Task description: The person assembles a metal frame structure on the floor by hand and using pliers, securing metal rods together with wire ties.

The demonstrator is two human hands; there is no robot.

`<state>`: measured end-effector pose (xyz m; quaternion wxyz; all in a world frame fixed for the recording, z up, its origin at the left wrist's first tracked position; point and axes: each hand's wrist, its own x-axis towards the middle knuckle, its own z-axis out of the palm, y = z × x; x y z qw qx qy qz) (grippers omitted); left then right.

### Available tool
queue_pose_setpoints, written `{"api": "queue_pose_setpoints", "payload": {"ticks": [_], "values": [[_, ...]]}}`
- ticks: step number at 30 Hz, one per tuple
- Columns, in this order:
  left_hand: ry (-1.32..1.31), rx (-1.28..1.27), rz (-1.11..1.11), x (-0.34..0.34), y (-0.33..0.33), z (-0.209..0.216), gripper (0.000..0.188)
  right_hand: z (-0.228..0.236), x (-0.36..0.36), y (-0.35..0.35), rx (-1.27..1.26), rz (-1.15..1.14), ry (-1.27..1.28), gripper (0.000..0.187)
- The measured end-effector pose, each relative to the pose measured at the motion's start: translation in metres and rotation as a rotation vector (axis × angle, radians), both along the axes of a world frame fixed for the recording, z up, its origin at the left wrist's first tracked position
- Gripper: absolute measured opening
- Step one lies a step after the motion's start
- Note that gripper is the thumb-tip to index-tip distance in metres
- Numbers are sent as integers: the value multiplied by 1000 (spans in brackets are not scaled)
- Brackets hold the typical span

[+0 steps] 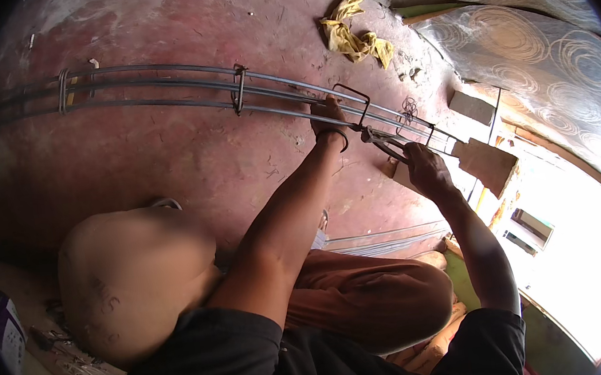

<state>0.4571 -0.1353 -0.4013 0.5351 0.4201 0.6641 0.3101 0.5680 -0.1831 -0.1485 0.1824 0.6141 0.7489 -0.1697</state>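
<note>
A long cage of thin steel bars [276, 93] runs across the reddish floor, with wire stirrups [238, 91] around the bars. My left hand [327, 114] is wrapped around the bars beside a dark rectangular stirrup [366, 111]. A dark bracelet hangs at that wrist. In my right hand [427, 168] are the handles of a pair of pincers [386, 142], closed in my fist. Their jaws meet the lower bar at the bottom corner of the stirrup, just right of my left hand. Whether wire is between the jaws cannot be made out.
Grey blocks [489, 165] stand around the cage's right end. A yellow cloth [354, 39] lies beyond it, near a patterned sheet [512, 41]. More bars [394, 242] lie nearer me. A large, partly blurred tan rounded shape [131, 286] is beside my left arm.
</note>
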Motion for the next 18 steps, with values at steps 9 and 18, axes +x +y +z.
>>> {"api": "queue_pose_setpoints", "payload": {"ticks": [9,18], "values": [[-201,-253,232,17,-2,48,33,56,-75,-21,-811,-1259,380,25],[-787,-552,507,-14,-30,94,38,44,-79,-41,-716,-1329,677,31]]}}
